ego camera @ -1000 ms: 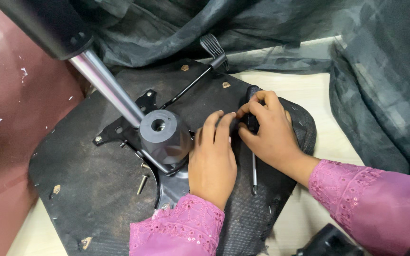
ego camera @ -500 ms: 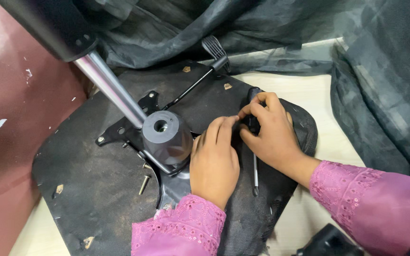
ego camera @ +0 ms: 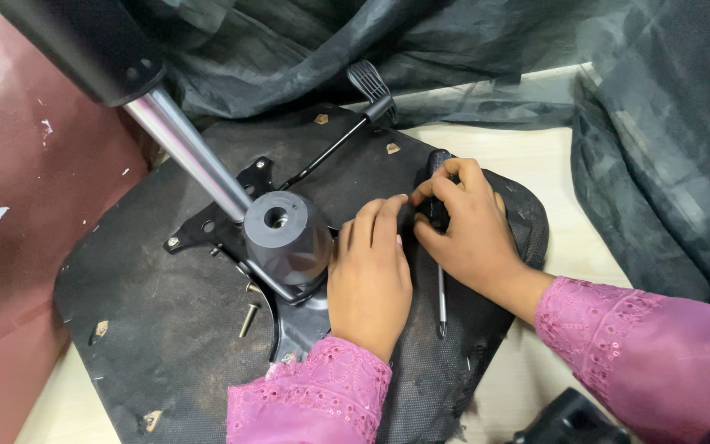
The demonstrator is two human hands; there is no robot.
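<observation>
The right hand (ego camera: 474, 238) is closed around a screwdriver (ego camera: 440, 271) handle, its shaft pointing toward the person. The left hand (ego camera: 369, 279) rests flat, holding nothing, on the bracket (ego camera: 289, 329) mid-seat (ego camera: 149, 329). The tip could slip and jab the left wrist.

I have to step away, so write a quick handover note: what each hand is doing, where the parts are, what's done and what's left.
Left hand: flat, fingers down on the mechanism plate beside the black hub; holds nothing.
Right hand: gripping the screwdriver by its handle, shaft pointing toward the person, tip off the work.
Seat base lies underside up, plate on it, lever sticking out toward the dark cloth.
Done: plate seated on the base.
Left: one loose bolt lies on the base by the plate, not fitted; how tight the other screws are cannot be told.
</observation>
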